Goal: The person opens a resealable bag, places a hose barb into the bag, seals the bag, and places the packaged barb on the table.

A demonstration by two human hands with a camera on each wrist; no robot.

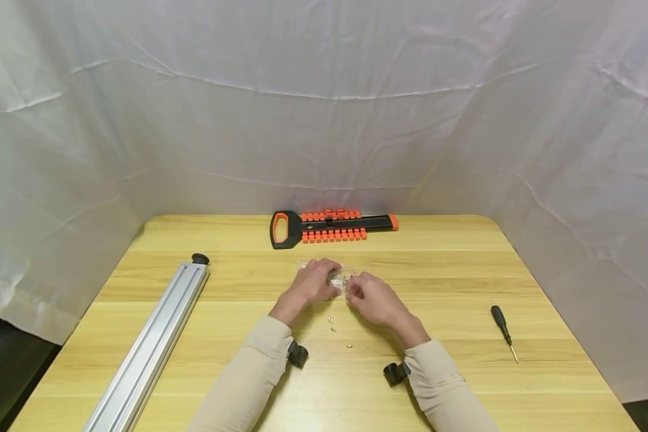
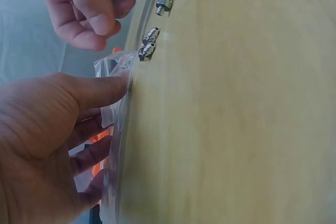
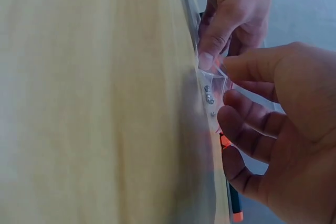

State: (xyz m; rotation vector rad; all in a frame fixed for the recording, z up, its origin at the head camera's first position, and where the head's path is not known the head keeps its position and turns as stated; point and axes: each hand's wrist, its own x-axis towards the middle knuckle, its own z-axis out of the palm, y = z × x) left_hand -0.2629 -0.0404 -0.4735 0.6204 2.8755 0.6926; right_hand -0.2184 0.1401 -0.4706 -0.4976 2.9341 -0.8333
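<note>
My left hand [image 1: 315, 281] holds a small clear plastic bag [image 2: 108, 208] at the middle of the table, thumb on the near side and fingers behind it. Small metal pieces [image 3: 209, 97] show inside the bag in the right wrist view. Close to the bag's other side is my right hand [image 1: 375, 297], fingers curled and thumb near the fingertips. Whether it pinches anything is hidden. Several small silver hose barb fittings [image 2: 165, 1] lie loose on the wood in front of the hands; one fitting [image 1: 349, 345] sits nearest to me.
An orange and black tool with a loop handle [image 1: 286, 230] lies at the table's back edge. A long silver aluminium bar [image 1: 151, 342] with a black end knob [image 1: 200, 258] runs along the left. On the right rests a black-handled screwdriver [image 1: 500, 318]. Pale curtains [image 1: 324, 120] surround the table.
</note>
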